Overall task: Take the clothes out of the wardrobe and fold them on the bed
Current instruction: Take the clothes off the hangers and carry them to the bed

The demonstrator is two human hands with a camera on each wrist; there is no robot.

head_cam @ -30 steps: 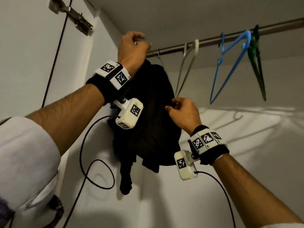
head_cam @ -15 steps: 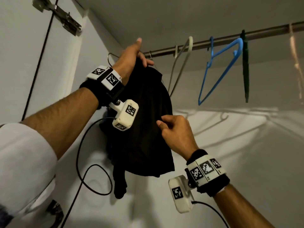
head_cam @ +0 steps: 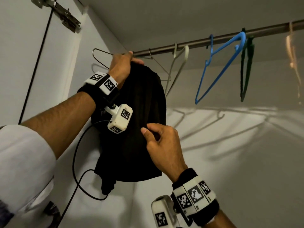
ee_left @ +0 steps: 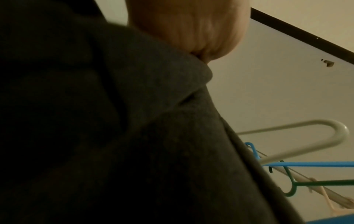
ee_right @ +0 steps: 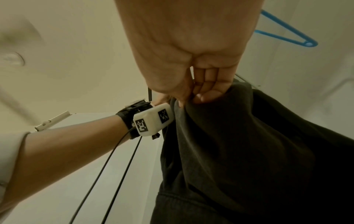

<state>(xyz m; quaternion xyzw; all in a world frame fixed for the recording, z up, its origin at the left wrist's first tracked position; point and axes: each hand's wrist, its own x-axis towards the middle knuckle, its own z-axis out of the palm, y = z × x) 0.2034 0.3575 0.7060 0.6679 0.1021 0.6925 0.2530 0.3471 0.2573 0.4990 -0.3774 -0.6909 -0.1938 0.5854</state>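
Observation:
A black garment [head_cam: 139,116] hangs inside the wardrobe, below the metal rail [head_cam: 205,41]. My left hand [head_cam: 125,63] grips the top of the garment [ee_left: 134,136], just under a thin wire hanger [head_cam: 102,52] that stays on the rail. My right hand [head_cam: 158,137] pinches the cloth [ee_right: 229,144] partway down its right edge, thumb against curled fingers [ee_right: 208,86]. The lower hem and a dangling sleeve hang free near the wardrobe's back wall.
Bare hangers hang along the rail to the right: a white one [head_cam: 179,63], a blue one [head_cam: 218,66] and a green one [head_cam: 246,68]. The door hinge [head_cam: 62,12] is at the upper left. Black cables [head_cam: 77,153] trail from the wrist cameras.
The garment has come down off the wire hanger, which now shows bare above my left hand. My right hand slid lower on the cloth, still pinching it.

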